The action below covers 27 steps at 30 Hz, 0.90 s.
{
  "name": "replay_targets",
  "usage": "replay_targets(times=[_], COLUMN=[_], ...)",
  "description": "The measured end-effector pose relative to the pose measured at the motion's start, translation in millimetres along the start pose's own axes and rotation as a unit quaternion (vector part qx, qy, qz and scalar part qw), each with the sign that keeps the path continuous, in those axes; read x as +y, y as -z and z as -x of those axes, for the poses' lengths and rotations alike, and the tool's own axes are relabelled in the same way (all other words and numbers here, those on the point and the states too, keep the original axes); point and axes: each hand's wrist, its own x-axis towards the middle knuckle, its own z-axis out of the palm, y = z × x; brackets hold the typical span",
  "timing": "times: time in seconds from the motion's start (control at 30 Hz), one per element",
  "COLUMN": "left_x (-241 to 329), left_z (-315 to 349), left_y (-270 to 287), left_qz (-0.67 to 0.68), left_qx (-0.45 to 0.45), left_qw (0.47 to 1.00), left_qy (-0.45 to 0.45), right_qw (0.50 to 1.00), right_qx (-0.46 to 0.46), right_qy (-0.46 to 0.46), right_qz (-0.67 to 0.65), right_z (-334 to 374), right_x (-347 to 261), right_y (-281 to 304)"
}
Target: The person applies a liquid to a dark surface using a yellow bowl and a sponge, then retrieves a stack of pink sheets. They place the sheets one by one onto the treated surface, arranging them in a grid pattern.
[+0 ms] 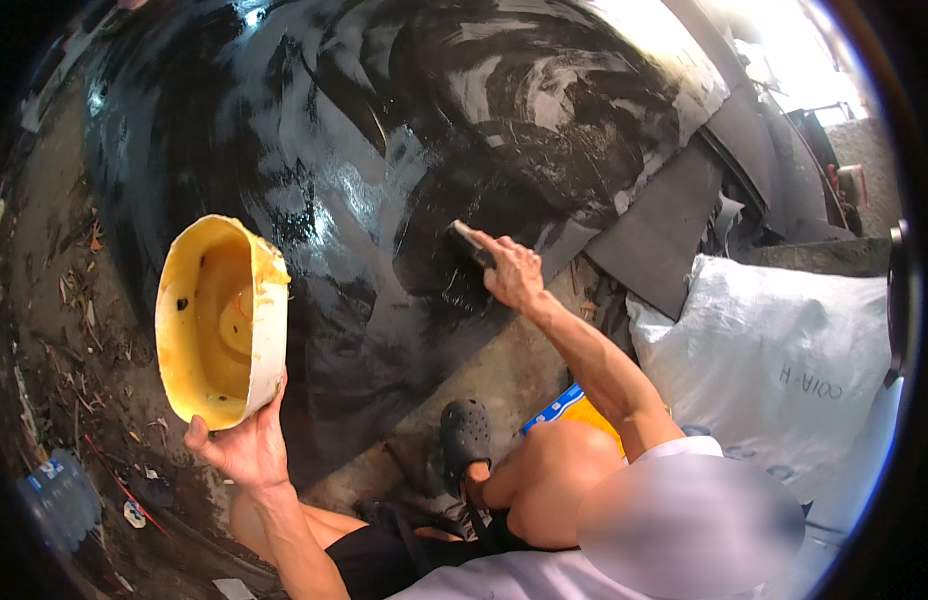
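My left hand (pixel 246 445) grips the lower end of a cut-open plastic container (pixel 270 350), white outside and smeared yellow inside. Its open side is tilted toward me, and a shallow yellow coating with dark specks shows within. With my right hand (pixel 517 277) I hold a short, dark flat tool (pixel 471 243) with a pale tip; its exact kind cannot be made out. The tool lies against a large black sheet (pixel 354 360) spread on the ground. Wet, glossy streaks sweep across the sheet in curved strokes.
Dark grey sheets (pixel 659 220) overlap at the right, beside a white woven sack (pixel 764 340). A blue and yellow packet (pixel 564 405) lies near my knee and dark clog (pixel 466 440). Litter and a clear plastic bottle (pixel 62 500) are on the ground at left.
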Motion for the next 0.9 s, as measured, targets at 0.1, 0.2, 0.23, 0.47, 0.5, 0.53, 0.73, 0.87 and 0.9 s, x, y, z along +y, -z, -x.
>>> replay_targets(times=[0.1, 0.2, 0.23, 0.47, 0.5, 0.53, 0.73, 0.87, 0.9], left_x=[1.6, 8.6, 6.4, 7.6, -8.9, -16.1, 0.9, -29.1, -32.5], left_z=[1.3, 4.8, 4.1, -6.7, -10.1, -8.7, -8.4, -5.8, -1.7], left_y=[-1.9, 2.0, 2.1, 13.9, 14.5, 15.2, 28.8, 17.0, 10.2], left_qz=[-0.01, -0.03, -0.057, -0.136, -0.143, -0.153, -0.184, -0.177, -0.167], left_qx=[-0.008, -0.011, -0.013, -0.037, -0.049, -0.058, -0.023, -0.022, -0.044], left_qw=[1.0, 0.999, 0.998, 0.99, 0.989, 0.986, 0.982, 0.984, 0.985], left_qy=[0.015, 0.02, 0.01, -0.018, -0.008, -0.002, -0.04, -0.016, -0.016], right_qw=[1.0, 0.999, 0.999, 0.985, 0.984, 0.982, 0.898, 0.91, 0.925], right_qx=[0.0, -0.043, -0.033, -0.079, -0.089, -0.101, 0.041, 0.133, 0.14], right_qy=[0.005, 0.003, 0.001, -0.07, -0.085, -0.098, 0.024, 0.1, 0.084], right_qz=[-0.008, -0.027, -0.026, -0.138, -0.131, -0.129, -0.437, -0.38, -0.342], right_z=[33.5, 68.1, 77.5, 99.9, 97.6, 94.9, 68.6, 75.7, 80.3], right_x=[-33.7, -71.4, -81.3, -117.2, -86.3, -59.8, -125.0, -165.2, -182.5], right_y=[-14.3, -19.0, -23.6, -10.6, -4.3, -1.7, 182.4, 303.0, 315.2])
